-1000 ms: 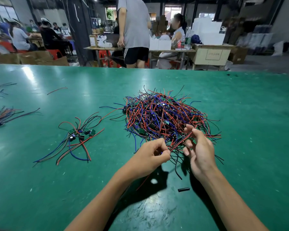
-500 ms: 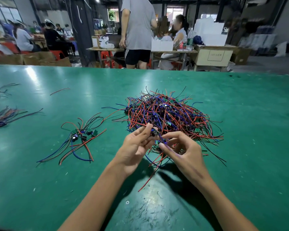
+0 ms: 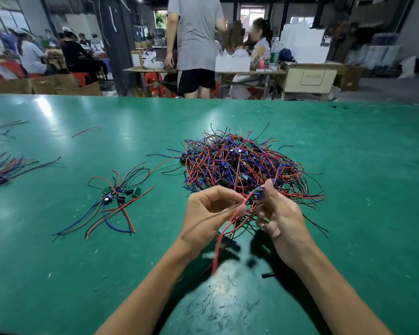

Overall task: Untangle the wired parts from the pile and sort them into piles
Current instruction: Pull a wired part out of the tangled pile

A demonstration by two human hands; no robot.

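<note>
My right hand pinches 1 small wired part with a purple component, lifted just above the near edge of the big tangled pile of red, blue and black wired parts. My left hand grips its red wire, which trails down toward me, blurred. To do this well: hold the part steady, slide the left fingers along the wire to draw the leads free 1 at a time, no yanking, or neighbours come along. It should then go to the small sorted pile of green-board parts lying left on the green table.
</note>
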